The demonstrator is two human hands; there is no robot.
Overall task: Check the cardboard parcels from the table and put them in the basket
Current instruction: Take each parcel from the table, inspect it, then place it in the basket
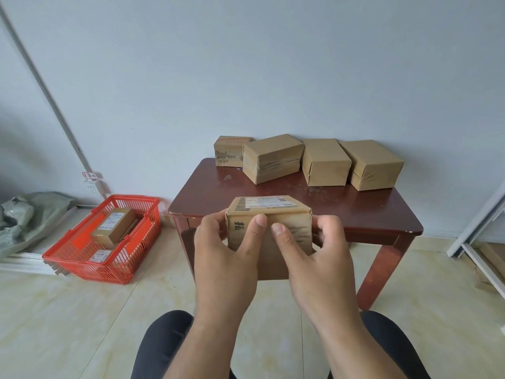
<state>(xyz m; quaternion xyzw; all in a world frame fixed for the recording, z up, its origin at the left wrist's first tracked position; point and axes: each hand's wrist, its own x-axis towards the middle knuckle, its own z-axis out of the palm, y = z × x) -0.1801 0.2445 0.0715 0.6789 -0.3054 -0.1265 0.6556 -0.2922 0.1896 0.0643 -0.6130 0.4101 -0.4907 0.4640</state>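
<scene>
1. I see both hands holding one cardboard parcel (269, 231) up in front of the near edge of a dark red wooden table (355, 214), at the centre of the view.
2. The left hand (226, 255) grips the parcel's left end, fingers curled behind it and thumb pressed on the near face. The right hand (314, 258) grips the right end the same way. The two thumb tips sit side by side, almost touching, near the top edge.
3. The parcel's long axis runs from 9 o'clock to 3 o'clock. Its top face, bearing a white shipping label, tilts away toward 12 o'clock.
4. It is plain brown card with black printing on the left and shiny clear tape across the near face.
5. Four more parcels (325, 162) stand in a row along the table's far edge, at 12 to 1 o'clock.
6. A red plastic basket (114, 272) sits on the floor at 9 o'clock, with labelled parcels (113, 227) inside it.
</scene>
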